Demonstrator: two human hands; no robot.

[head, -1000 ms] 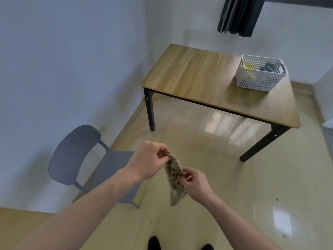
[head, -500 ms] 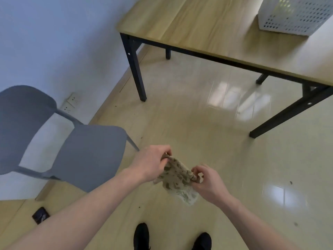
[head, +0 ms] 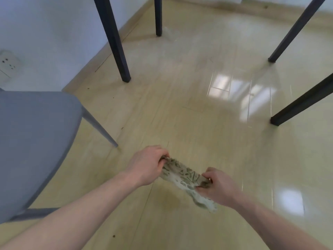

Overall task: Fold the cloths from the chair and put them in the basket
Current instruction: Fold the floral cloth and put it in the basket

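A small beige cloth (head: 182,175) with a dark leaf pattern is stretched between both hands above the floor. My left hand (head: 147,165) pinches its upper left end. My right hand (head: 216,186) grips the other end, and a loose tail of cloth hangs below that hand. The grey chair (head: 34,138) stands at the left with nothing on the visible part of its seat. The basket and the table top are out of view.
Black table legs (head: 115,44) stand ahead at the left, with more (head: 297,27) to the right and behind. A white wall with a socket (head: 8,64) runs along the left. Glossy pale floor (head: 198,105) spreads under the hands.
The view has tilted down, so the table top and basket have left the frame. My hands have pulled apart, drawing the cloth from a hanging bundle into a stretched band.
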